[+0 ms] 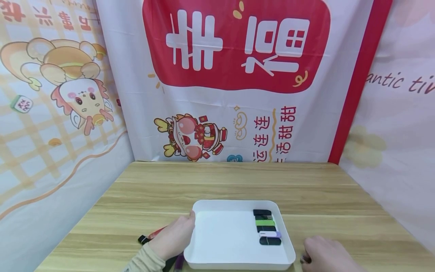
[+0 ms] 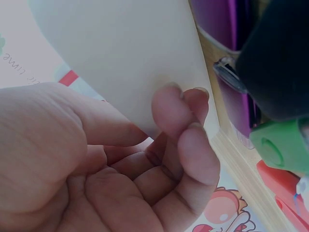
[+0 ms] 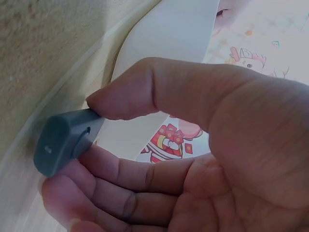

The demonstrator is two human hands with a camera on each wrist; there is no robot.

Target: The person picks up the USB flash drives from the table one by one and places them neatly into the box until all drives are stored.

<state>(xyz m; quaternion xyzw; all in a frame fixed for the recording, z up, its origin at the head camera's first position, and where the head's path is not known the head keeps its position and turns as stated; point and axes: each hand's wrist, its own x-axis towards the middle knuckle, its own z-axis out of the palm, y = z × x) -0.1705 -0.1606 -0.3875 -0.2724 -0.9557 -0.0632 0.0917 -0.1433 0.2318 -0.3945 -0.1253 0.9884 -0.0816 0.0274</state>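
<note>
A white tray (image 1: 224, 241) lies on the wooden table. Its left rim is pinched by my left hand (image 1: 176, 234); in the left wrist view the thumb (image 2: 111, 116) and curled fingers (image 2: 198, 154) meet at the tray wall (image 2: 130, 43). Along the tray's right side runs a column of small USB flash drives (image 1: 265, 223), several black, one bright green and one white and purple. To the right of the tray, my right hand (image 1: 327, 255) holds a dark grey-green USB flash drive (image 3: 65, 140) between thumb and fingers, close to the tabletop.
Left of the tray, partly behind my left hand, lies a group of loose small items: a black one (image 1: 144, 239), a red one (image 1: 156, 232) and a purple one (image 1: 179, 261). A green one (image 2: 275, 145) shows in the left wrist view. Printed cloths (image 1: 234, 102) enclose the table.
</note>
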